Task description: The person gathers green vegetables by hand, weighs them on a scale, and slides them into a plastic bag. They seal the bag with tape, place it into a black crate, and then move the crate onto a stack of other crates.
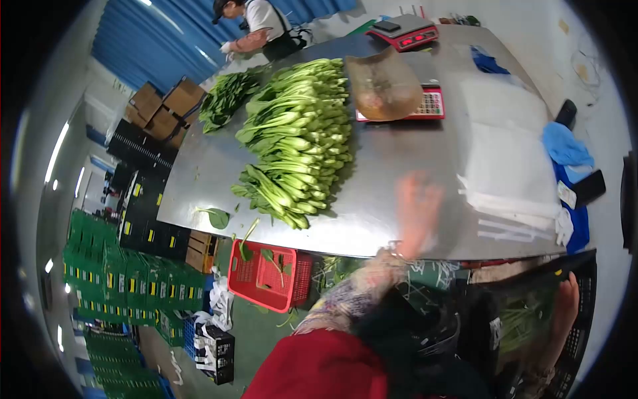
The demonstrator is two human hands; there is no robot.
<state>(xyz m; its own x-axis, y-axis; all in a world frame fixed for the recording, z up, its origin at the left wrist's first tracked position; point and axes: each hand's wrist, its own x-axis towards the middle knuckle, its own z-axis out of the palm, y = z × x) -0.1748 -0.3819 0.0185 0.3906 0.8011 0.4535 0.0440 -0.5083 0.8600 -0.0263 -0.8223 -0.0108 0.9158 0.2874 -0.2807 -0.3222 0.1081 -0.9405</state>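
My left hand [419, 203] hovers over the steel table [399, 229], smeared by motion, so its fingers and anything in them cannot be made out. To its left lies a long pile of leafy green stalks [299, 139]. Farther forward, a brownish scoop-shaped pan [383, 83] rests on a red scale [430, 105]. At the lower right, my right hand [565, 309] is beside a black crate [585, 319], fingers stretched upward with no object seen in them. Packed greens [522, 322] show within the crate, next to that hand.
White plastic bags [508, 146] are stacked on the table's right. A second red scale [404, 32] sits at the back. A co-worker [266, 26] stands at the far side. Below the edge is a red basket [292, 282]; green crates [100, 266] stand left.
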